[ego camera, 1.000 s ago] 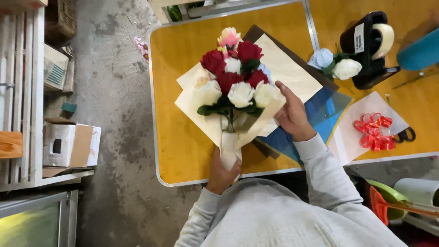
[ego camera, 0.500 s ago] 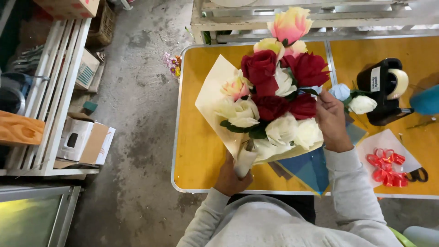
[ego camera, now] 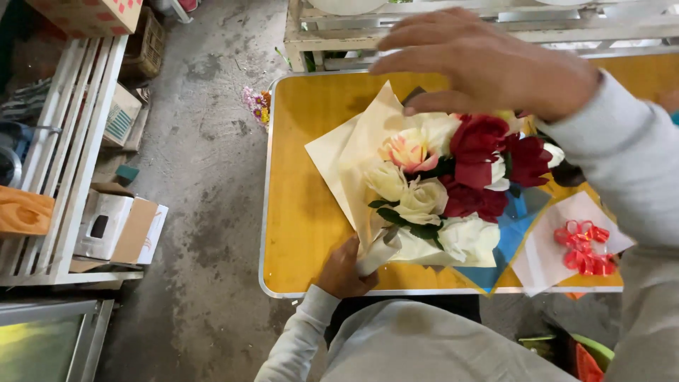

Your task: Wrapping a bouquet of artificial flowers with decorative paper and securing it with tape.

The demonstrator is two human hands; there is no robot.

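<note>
A bouquet [ego camera: 445, 187] of red, white and pink roses wrapped in cream paper [ego camera: 353, 152] is tilted over the yellow table [ego camera: 304, 212]. My left hand [ego camera: 344, 269] grips the wrapped stem end near the table's front edge. My right hand [ego camera: 488, 67] is raised close to the camera above the bouquet's top, fingers spread and pointing left, its fingertips near the upper edge of the cream paper. It holds nothing that I can see.
Blue paper [ego camera: 513, 226] lies under the bouquet, with a white sheet carrying red ribbon bows [ego camera: 585, 247] at the right. White shelving [ego camera: 49, 177] and cardboard boxes [ego camera: 120, 226] stand left across a concrete floor. A wooden rack [ego camera: 495, 28] stands behind the table.
My right hand left the bouquet's right side and rose over its top, toward the camera. The bouquet tilted further to the right while my left hand kept its grip on the stem end.
</note>
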